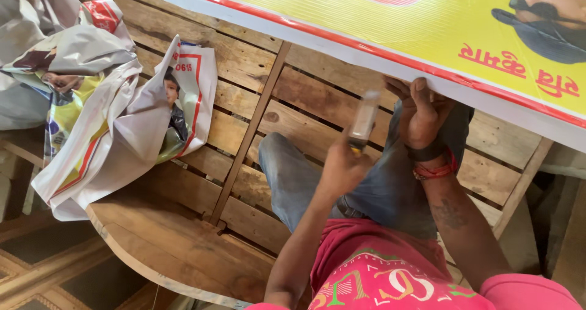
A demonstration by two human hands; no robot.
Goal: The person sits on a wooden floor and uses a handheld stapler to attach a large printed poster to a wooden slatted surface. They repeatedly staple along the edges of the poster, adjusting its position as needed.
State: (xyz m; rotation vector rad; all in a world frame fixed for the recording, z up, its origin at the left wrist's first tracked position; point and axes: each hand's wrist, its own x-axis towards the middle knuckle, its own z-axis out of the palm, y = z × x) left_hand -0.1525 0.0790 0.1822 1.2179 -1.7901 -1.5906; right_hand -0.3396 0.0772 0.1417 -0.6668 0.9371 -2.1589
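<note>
From above, I see my left hand [342, 166] gripping a blurred tool, possibly a hammer [364, 122], while my right hand [421, 111] pinches the yellow banner [390, 26] edge, fastening apparently unfinished.

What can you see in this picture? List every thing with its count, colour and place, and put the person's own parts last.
Printed banner: one, yellow with red and white border, top right.
Crumpled banners: a heap, white, red and yellow, upper left.
Wooden plank platform: one, brown, beneath everything.
Tool: one, blurred, pale with dark end, centre.
Jeans: blue-grey, centre.
Shirt: pink, bottom.
Left hand: gripping the tool.
Right hand: on the banner's edge, red thread at wrist.
</note>
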